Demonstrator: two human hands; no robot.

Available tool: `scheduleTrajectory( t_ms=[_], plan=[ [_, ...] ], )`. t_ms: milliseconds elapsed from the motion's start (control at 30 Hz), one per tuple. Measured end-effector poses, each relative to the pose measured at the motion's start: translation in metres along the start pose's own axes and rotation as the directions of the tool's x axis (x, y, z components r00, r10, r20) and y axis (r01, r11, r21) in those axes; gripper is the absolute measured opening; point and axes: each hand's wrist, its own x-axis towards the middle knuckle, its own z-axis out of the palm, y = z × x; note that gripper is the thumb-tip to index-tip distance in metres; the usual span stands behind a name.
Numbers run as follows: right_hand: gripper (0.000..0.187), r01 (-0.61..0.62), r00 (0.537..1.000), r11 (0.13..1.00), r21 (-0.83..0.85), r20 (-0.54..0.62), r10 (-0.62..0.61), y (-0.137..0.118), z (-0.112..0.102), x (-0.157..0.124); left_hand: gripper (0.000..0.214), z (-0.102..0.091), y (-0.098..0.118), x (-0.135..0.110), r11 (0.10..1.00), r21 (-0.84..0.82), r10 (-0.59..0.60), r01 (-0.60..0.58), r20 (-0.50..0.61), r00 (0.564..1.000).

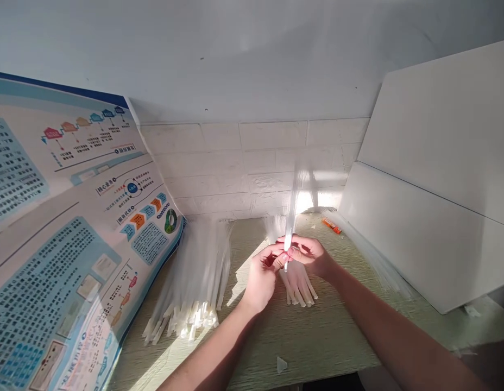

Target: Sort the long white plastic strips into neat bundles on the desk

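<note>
A desk [317, 347] with a pale wood-grain top runs back to a white brick-pattern wall [252, 168], with sunlight across it. Along its right edge lean white panels [431, 174], and a large printed blue-and-cream poster [73, 217] curves over its left side. Beside the poster, left of centre, lies a large pile of white nylon cable ties [190, 282]. A smaller cluster of tie ends [297, 285] sits under the hands, and a small orange object [331, 226] lies near the back right corner. Above the middle of the desk, the left hand [262, 282] and right hand [307, 254] meet, both narrowly closed in a fingertip pinch on a thin bunch of cable ties [291, 217], whose long ends rise blurred. Because the pinch is so small, a slipped finger could let the strips drop and tangle with the pile below.
</note>
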Motion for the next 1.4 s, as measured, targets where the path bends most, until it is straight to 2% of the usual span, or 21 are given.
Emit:
scheduleTrajectory(
  t_ms=[167,433,633,800,900,1033,1100,1133,1167,1233,1300,1400],
  plan=[
    [0.032,-0.025,0.996,0.994,0.104,-0.081,0.033,0.012,-0.001,0.002,0.015,-0.001,-0.001,0.001,1.000,0.005,-0.030,0.030,-0.047,0.998],
    [0.021,0.046,0.989,0.999,0.013,-0.139,-0.043,-0.004,-0.001,0.003,0.024,0.000,0.004,0.000,0.992,0.086,-0.092,0.097,-0.059,0.994],
    [0.023,0.003,0.979,1.000,0.005,-0.205,-0.002,-0.007,-0.005,0.002,0.025,-0.003,0.004,0.002,0.974,0.169,-0.141,0.154,-0.086,0.986],
    [0.028,-0.016,0.981,0.995,-0.094,-0.196,-0.002,-0.002,-0.006,0.004,0.024,-0.004,-0.002,0.003,0.967,0.200,-0.145,0.160,-0.090,0.985],
    [0.033,-0.022,0.986,0.963,-0.270,-0.163,-0.024,0.002,-0.005,0.004,0.025,-0.004,-0.006,0.003,0.962,0.228,-0.129,0.147,-0.093,0.987],
    [0.035,-0.028,0.966,0.884,-0.466,-0.240,-0.096,0.001,-0.004,-0.003,0.024,-0.007,-0.005,0.002,0.940,0.315,-0.071,0.131,-0.193,0.979],
    [0.032,0.012,0.952,0.825,-0.565,-0.246,-0.182,-0.006,-0.003,-0.007,0.023,-0.010,-0.003,0.001,0.916,0.376,-0.044,0.137,-0.247,0.968],
    [0.025,0.064,0.943,0.767,-0.638,-0.213,-0.256,-0.011,-0.001,-0.008,0.021,-0.010,-0.001,0.001,0.904,0.405,-0.029,0.135,-0.257,0.966],
    [0.017,0.129,0.929,0.683,-0.718,-0.153,-0.336,-0.016,0.002,-0.008,0.019,-0.011,0.000,0.001,0.894,0.431,-0.011,0.124,-0.255,0.967],
    [0.023,0.256,0.890,0.456,-0.852,0.024,-0.455,-0.024,0.009,-0.007,0.017,-0.011,0.002,0.000,0.881,0.468,0.032,0.076,-0.218,0.975],
    [0.030,0.312,0.870,0.268,-0.911,0.160,-0.466,-0.026,0.017,-0.004,0.020,-0.010,0.002,0.000,0.873,0.488,0.073,0.021,-0.171,0.983],
    [0.023,0.286,0.890,0.137,-0.948,0.211,-0.403,-0.018,0.021,0.000,0.024,-0.012,0.000,0.000,0.863,0.504,0.114,-0.035,-0.127,0.985]
  ],
)
